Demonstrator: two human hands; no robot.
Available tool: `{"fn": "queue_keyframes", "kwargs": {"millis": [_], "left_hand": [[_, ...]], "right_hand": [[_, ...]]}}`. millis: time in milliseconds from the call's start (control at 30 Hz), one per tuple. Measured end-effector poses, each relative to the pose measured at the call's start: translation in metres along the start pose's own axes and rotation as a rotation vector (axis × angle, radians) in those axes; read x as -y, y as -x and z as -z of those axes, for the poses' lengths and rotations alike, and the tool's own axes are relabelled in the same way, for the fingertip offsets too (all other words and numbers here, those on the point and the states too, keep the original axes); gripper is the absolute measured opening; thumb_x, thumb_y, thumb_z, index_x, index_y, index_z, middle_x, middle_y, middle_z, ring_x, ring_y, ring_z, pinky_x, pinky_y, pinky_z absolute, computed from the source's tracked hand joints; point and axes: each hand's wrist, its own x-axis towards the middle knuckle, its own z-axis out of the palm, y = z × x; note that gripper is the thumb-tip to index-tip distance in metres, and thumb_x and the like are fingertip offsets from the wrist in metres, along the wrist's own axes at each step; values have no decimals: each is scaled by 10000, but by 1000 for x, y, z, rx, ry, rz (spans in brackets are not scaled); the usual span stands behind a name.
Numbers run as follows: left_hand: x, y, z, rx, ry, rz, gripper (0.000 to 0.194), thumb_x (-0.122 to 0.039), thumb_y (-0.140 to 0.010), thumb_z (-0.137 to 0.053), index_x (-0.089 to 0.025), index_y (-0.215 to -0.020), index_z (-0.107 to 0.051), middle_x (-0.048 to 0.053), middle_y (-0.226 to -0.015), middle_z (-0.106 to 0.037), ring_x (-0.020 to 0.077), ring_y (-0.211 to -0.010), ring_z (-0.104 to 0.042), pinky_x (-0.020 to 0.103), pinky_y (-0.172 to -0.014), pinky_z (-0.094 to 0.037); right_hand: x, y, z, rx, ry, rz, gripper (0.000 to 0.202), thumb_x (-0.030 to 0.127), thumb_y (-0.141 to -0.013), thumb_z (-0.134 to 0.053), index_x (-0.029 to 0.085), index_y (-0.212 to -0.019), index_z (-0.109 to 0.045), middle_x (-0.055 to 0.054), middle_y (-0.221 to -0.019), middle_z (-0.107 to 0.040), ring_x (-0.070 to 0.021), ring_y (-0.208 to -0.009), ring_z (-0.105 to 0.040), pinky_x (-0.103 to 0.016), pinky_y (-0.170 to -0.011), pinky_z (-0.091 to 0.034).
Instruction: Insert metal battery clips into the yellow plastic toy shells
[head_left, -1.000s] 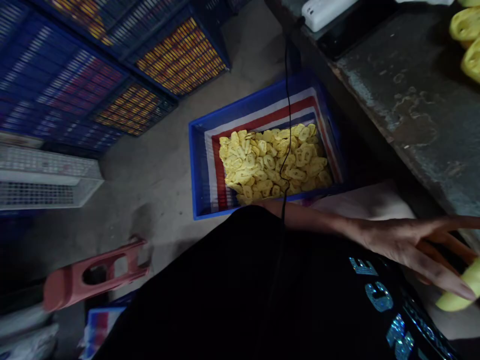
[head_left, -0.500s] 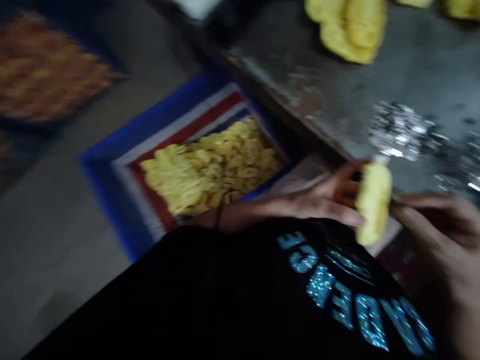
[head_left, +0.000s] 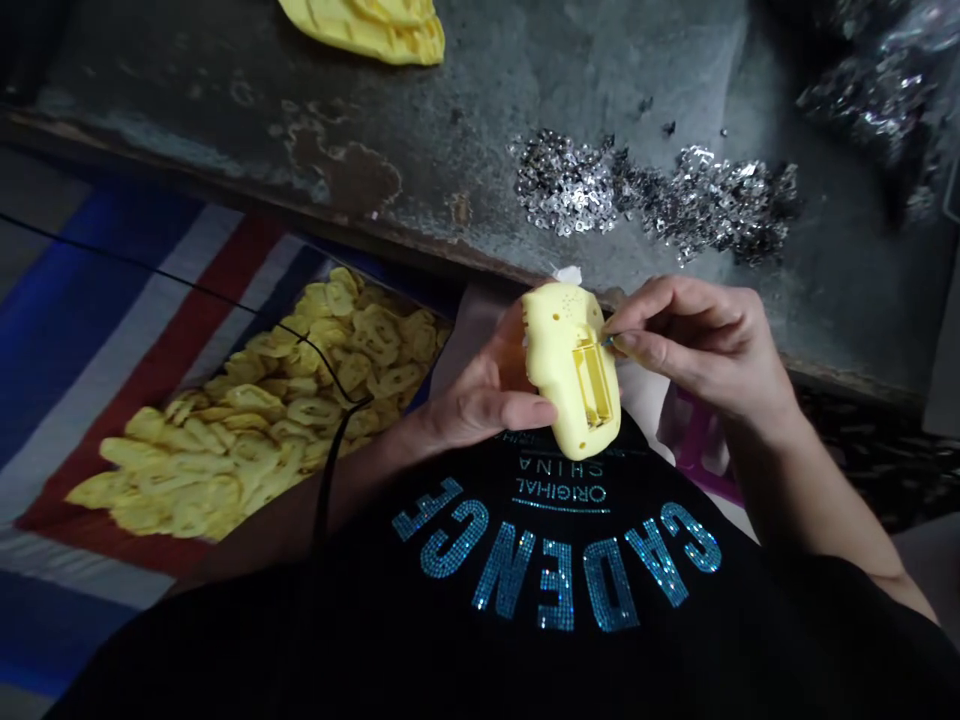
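My left hand (head_left: 484, 395) is closed around a yellow plastic casing (head_left: 551, 375) and holds it tilted above my lap, its thumb across the near edge. The casing's battery compartment (head_left: 592, 380) faces me, with small holes around it. My right hand (head_left: 701, 335) pinches a small thin piece (head_left: 606, 340), metal-looking, between thumb and forefinger. The tip of that piece meets the upper right edge of the compartment; its exact shape is too small to make out. Beyond my hands, small shiny metal parts (head_left: 566, 185) lie heaped on the worktable.
The worktable (head_left: 480, 90) has a worn edge running just beyond my hands. More yellow casings (head_left: 375, 30) lie on it. A striped cloth-lined container (head_left: 202, 270) at left holds many yellow shells (head_left: 255, 430). A plastic bag of metal parts (head_left: 885, 90) sits at far right.
My view has swung right and steadied. The casing has turned from edge-on to show its battery compartment, and my right hand now has its pinched piece against it.
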Motion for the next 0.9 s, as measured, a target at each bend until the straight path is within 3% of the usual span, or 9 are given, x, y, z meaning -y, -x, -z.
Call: {"fn": "queue_keyframes", "kwargs": {"millis": [200, 367, 600, 800, 900], "left_hand": [[-6, -5, -9, 132, 132, 96, 953, -355, -922, -814, -291, -1779, -401, 77, -1254, -865, 290, -1115, -859, 414, -930, -739], [-4, -10, -1, 209, 141, 192, 812, -584, -937, -727, -106, -1571, -556, 180, -1157, -856, 299, -927, -867, 317, -688, -709], [6, -10, 15, 199, 133, 307, 1094, -783, -887, -680, -54, -1659, -415, 249, -1219, -813, 326, -919, -850, 319, -587, -681], [11, -9, 13, 162, 128, 256, 1095, -766, -914, -669, -72, -1695, -339, 256, -1238, -811, 297, -864, -832, 280, -533, -642], [10, -10, 12, 127, 113, 257, 1173, -776, -909, -658, -56, -1750, -269, 290, -1330, -788, 302, -869, -826, 318, -551, -662]], "right_hand": [[3, -2, 3, 33, 15, 65, 130, 356, -972, -940, 244, -1026, -903, -5, -867, -820, -147, -768, -746, -274, -682, -601], [6, 1, 6, 66, 114, 94, 107, 349, -1006, -898, 252, -1051, -895, -25, -952, -843, -174, -833, -765, -311, -721, -605], [13, 3, 5, 126, 89, 27, 76, 290, -1019, -871, 238, -1054, -829, 5, -903, -820, -152, -677, -748, -330, -648, -612], [14, 4, 6, 143, 142, 51, 80, 238, -1019, -821, 309, -1052, -809, 17, -907, -812, -173, -699, -774, -346, -642, -635], [14, 3, 6, 113, 167, 53, 66, 264, -998, -847, 315, -1025, -815, 9, -901, -813, -181, -716, -761, -347, -624, -619]]}}
